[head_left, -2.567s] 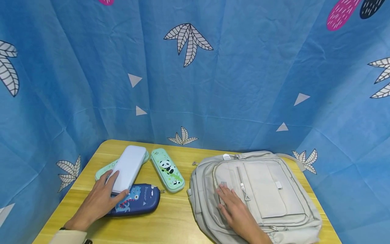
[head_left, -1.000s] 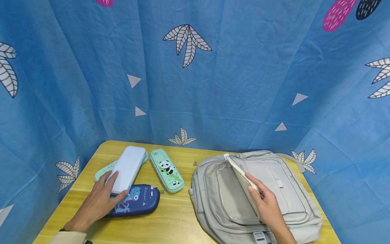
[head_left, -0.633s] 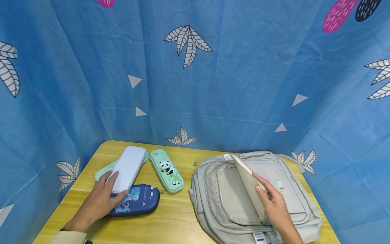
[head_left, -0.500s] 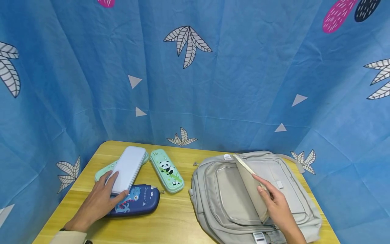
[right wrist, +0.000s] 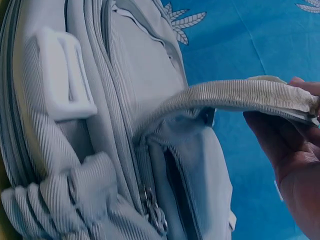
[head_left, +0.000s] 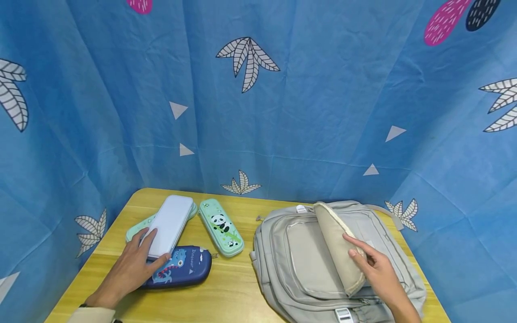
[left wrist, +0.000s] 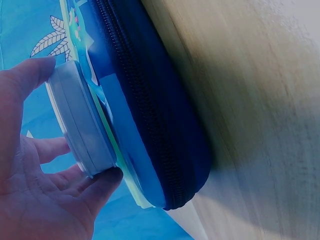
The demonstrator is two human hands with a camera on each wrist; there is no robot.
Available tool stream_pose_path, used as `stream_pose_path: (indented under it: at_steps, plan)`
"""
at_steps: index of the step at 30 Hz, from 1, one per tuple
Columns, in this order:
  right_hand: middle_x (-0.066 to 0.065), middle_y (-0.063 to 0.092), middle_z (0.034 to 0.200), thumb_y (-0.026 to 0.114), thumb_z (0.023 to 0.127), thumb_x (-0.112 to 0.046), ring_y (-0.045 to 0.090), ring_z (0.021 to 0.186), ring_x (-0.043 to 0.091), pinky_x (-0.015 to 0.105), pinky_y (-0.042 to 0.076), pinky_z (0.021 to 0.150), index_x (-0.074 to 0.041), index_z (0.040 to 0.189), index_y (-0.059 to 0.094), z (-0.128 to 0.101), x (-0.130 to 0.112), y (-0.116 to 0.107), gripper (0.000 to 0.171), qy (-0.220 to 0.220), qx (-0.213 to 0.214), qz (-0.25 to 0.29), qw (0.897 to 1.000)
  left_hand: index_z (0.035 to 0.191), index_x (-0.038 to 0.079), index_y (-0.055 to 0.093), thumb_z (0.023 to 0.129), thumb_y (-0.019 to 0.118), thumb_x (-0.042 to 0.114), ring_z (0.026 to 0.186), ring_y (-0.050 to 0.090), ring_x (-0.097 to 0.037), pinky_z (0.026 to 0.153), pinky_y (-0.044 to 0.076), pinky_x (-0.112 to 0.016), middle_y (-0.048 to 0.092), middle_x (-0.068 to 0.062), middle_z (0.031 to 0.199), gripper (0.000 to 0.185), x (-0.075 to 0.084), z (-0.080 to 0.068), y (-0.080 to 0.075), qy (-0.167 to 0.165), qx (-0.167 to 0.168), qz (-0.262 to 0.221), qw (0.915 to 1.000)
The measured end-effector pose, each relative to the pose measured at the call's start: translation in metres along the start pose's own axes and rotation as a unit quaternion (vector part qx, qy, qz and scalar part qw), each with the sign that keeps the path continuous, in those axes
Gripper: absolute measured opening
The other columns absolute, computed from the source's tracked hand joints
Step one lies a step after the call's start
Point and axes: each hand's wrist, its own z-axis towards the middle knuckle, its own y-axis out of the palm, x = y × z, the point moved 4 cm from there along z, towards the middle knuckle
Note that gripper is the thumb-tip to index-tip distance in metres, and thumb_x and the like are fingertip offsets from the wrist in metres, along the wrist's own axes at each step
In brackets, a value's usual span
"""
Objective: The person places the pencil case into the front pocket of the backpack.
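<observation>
In the head view my left hand point(head_left: 131, 269) holds the near end of a white pencil case point(head_left: 171, 224), thumb on one side and fingers on the other. That case lies across a mint-green case point(head_left: 139, 226) and a navy dinosaur pencil case point(head_left: 183, 267); the left wrist view shows its white end point(left wrist: 82, 120) between thumb and fingers. On the right lies a grey backpack point(head_left: 264, 260). My right hand point(head_left: 375, 264) pinches the edge of its front flap point(head_left: 339, 251), which is folded back toward the right. The right wrist view shows the flap point(right wrist: 230, 95) raised off the bag.
A green panda pencil case point(head_left: 221, 226) lies between the stack and the backpack. White buckles point(head_left: 344, 315) and straps hang at the bag's near side. The wooden table point(head_left: 230, 291) ends at a blue curtain point(head_left: 258, 112) behind and on both sides.
My right hand, earlier resting on the bag's front, has taken the flap's edge and pulled it up and over to the right, uncovering the panel underneath. The left hand has stayed put.
</observation>
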Motion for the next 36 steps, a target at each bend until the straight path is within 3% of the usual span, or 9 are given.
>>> stream_pose_path:
  at_steps: [5, 9, 15, 19, 21, 24, 28, 32, 36]
  plan:
    - [0.014, 0.055, 0.162, 0.065, 0.111, -0.037, 0.057, 0.081, -0.004, 0.027, 0.053, 0.072, -0.020, 0.159, 0.058, 0.002, 0.006, -0.006, 0.051, 0.067, -0.010, -0.012, 0.998, 0.167, -0.005, 0.029, 0.101, 0.068, 0.063, 0.144, 0.037, -0.062, 0.108, 0.042, -0.083, 0.023, -0.037, 0.166, 0.102, -0.001, -0.001, 0.001, -0.002, -0.002, -0.005, 1.0000]
    - [0.017, 0.056, 0.158, 0.069, 0.109, -0.034, 0.052, 0.065, 0.008, 0.030, 0.051, 0.061, -0.019, 0.155, 0.062, 0.003, 0.008, -0.010, 0.049, 0.071, -0.012, -0.014, 0.997, 0.167, -0.005, 0.029, 0.101, 0.069, 0.062, 0.143, 0.036, -0.063, 0.109, 0.042, -0.083, 0.022, -0.037, 0.167, 0.102, 0.000, -0.002, 0.002, -0.005, -0.002, -0.004, 1.0000]
    - [-0.005, 0.067, 0.142, 0.065, 0.110, -0.011, 0.059, 0.107, -0.004, 0.029, 0.052, 0.073, -0.014, 0.151, 0.065, 0.004, 0.002, -0.011, 0.042, -0.073, -0.030, -0.051, 0.996, 0.167, -0.006, 0.030, 0.101, 0.070, 0.059, 0.143, 0.036, -0.063, 0.109, 0.041, -0.083, 0.023, -0.037, 0.167, 0.101, 0.000, -0.002, 0.002, -0.003, 0.002, -0.003, 1.0000]
    - [-0.025, 0.059, 0.150, 0.060, 0.112, -0.010, 0.044, 0.156, 0.020, 0.064, 0.042, 0.116, -0.015, 0.157, 0.060, 0.004, 0.003, -0.010, 0.046, -0.096, -0.071, -0.031, 0.992, 0.167, -0.006, 0.030, 0.101, 0.070, 0.059, 0.143, 0.037, -0.063, 0.109, 0.041, -0.083, 0.023, -0.037, 0.167, 0.101, 0.000, -0.002, 0.002, -0.001, 0.003, -0.004, 1.0000]
    - [-0.025, 0.054, 0.157, 0.058, 0.113, -0.011, 0.024, 0.167, 0.015, 0.084, 0.026, 0.115, -0.016, 0.160, 0.057, 0.005, 0.005, -0.009, 0.047, -0.086, -0.088, -0.017, 0.992, 0.167, -0.006, 0.030, 0.101, 0.070, 0.059, 0.143, 0.037, -0.063, 0.109, 0.042, -0.082, 0.023, -0.037, 0.167, 0.101, 0.000, -0.002, 0.002, -0.001, 0.003, -0.004, 1.0000]
    - [-0.015, 0.055, 0.161, 0.057, 0.114, -0.013, 0.028, 0.158, -0.008, 0.067, 0.037, 0.121, -0.018, 0.161, 0.056, 0.006, 0.007, -0.008, 0.047, -0.081, -0.085, -0.035, 0.992, 0.167, -0.006, 0.030, 0.101, 0.070, 0.060, 0.143, 0.037, -0.063, 0.109, 0.041, -0.082, 0.022, -0.037, 0.167, 0.102, 0.000, -0.002, 0.002, -0.004, 0.001, -0.004, 1.0000]
    - [-0.004, 0.057, 0.162, 0.054, 0.115, -0.014, 0.028, 0.141, -0.026, 0.036, 0.050, 0.103, -0.023, 0.162, 0.055, 0.009, 0.009, -0.007, 0.047, -0.066, -0.073, -0.065, 0.993, 0.167, -0.006, 0.029, 0.101, 0.070, 0.061, 0.144, 0.036, -0.063, 0.109, 0.041, -0.083, 0.022, -0.037, 0.167, 0.102, 0.000, -0.001, 0.002, -0.009, -0.003, -0.003, 1.0000]
    - [-0.003, 0.059, 0.160, 0.053, 0.115, -0.011, 0.050, 0.121, -0.015, 0.038, 0.051, 0.085, -0.022, 0.161, 0.056, 0.012, 0.009, -0.006, 0.048, -0.042, -0.068, -0.049, 0.996, 0.167, -0.005, 0.030, 0.101, 0.070, 0.061, 0.144, 0.036, -0.063, 0.110, 0.041, -0.083, 0.022, -0.037, 0.167, 0.102, 0.000, 0.000, 0.003, -0.010, -0.002, -0.001, 0.9999]
    - [0.003, 0.060, 0.161, 0.062, 0.112, -0.017, 0.062, 0.128, 0.016, 0.050, 0.055, 0.097, -0.021, 0.159, 0.059, 0.014, 0.009, -0.004, 0.047, -0.016, -0.056, -0.042, 0.997, 0.167, -0.005, 0.030, 0.101, 0.068, 0.063, 0.144, 0.036, -0.065, 0.109, 0.041, -0.083, 0.022, -0.039, 0.167, 0.103, 0.000, 0.000, 0.003, -0.011, -0.001, 0.002, 0.9999]
